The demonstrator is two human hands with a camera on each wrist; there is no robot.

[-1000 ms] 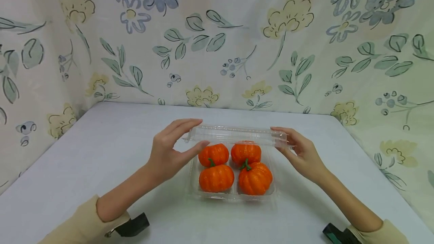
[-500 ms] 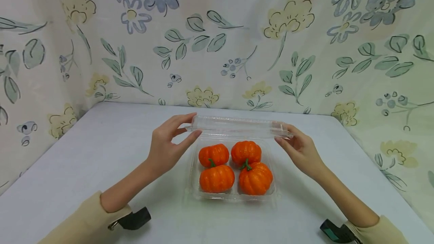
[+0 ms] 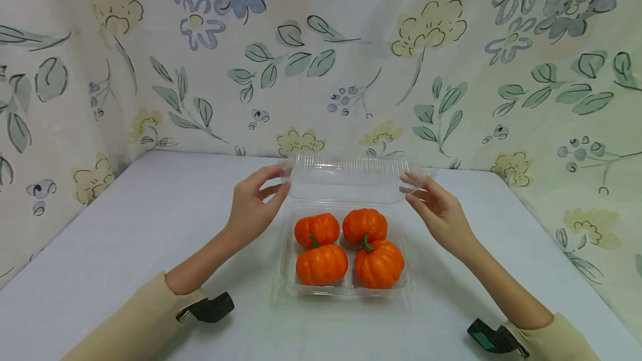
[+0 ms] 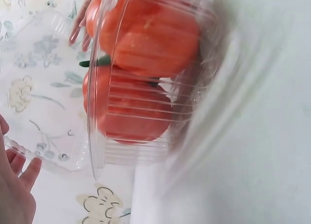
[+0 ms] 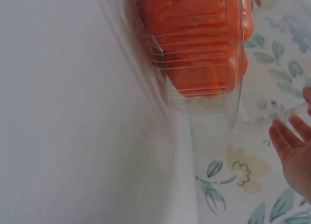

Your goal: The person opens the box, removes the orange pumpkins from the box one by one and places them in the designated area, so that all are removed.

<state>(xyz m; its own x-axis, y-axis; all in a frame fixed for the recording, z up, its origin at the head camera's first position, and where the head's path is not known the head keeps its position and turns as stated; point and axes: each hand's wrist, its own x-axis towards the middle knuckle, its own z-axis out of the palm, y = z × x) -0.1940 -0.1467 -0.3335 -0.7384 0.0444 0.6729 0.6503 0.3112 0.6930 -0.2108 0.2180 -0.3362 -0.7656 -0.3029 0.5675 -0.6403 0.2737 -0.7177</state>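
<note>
Left hand (image 3: 254,204) and right hand (image 3: 442,215) pinch opposite ends of the tilted clear lid (image 3: 346,178). I count four orange pumpkins (image 3: 321,265) in the clear tray (image 3: 346,292)

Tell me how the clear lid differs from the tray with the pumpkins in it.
The lid is tilted up, while the tray sits flat on the table.
The left hand and right hand hold the lid; neither grips the tray.
The tray contains four orange pumpkins; the lid contains none.
Both are see-through.
</note>
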